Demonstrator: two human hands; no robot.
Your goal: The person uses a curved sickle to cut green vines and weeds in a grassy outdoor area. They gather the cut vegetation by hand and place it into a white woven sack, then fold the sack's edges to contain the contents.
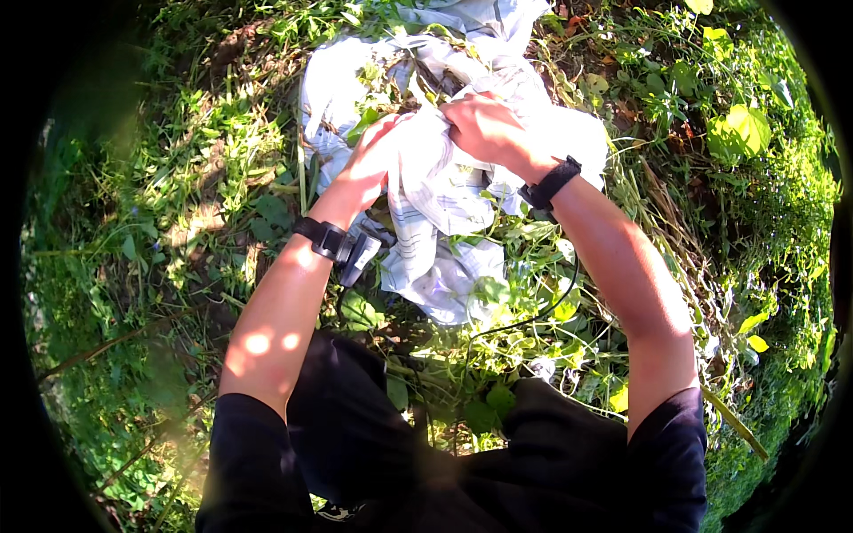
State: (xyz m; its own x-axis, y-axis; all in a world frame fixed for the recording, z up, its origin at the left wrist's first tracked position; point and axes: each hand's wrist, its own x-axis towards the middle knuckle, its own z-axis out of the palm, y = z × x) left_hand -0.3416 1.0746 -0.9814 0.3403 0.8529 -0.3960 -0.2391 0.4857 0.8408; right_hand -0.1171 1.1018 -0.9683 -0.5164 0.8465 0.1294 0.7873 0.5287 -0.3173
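A pale striped cloth (443,206) lies bunched on the weedy ground before me, its folds bright in the sun. Both hands grip its gathered middle close together. My left hand (380,150) has a fold between its fingers, and the fingertips are partly hidden by glare and cloth. My right hand (490,130) pinches the fabric just beside it, back of the hand up. Cut stems and leaves (426,73) rest on and among the cloth's far folds. One corner of the cloth hangs toward my knees.
Straps with devices circle my left wrist (326,240) and right wrist (553,183). A thin black cable (526,323) loops across the plants below the cloth. Dry stalks (673,200) lie at the right, a thin stick (736,423) near my right elbow. Leafy weeds (220,146) spread at the left.
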